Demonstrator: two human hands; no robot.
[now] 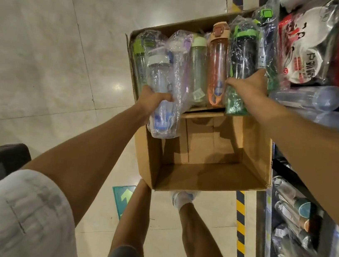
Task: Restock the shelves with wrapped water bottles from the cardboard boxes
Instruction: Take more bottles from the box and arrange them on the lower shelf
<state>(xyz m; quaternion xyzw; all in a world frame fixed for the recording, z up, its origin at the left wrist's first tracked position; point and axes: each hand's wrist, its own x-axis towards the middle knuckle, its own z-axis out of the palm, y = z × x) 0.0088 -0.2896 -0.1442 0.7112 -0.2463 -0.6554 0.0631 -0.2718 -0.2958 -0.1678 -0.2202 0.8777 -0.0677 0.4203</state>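
Matt cardboard box; glossy crinkled plastic-wrapped bottles; polished floor

Two cardboard boxes on floor, left of shelves; wrapped bottles in far box, near box open.
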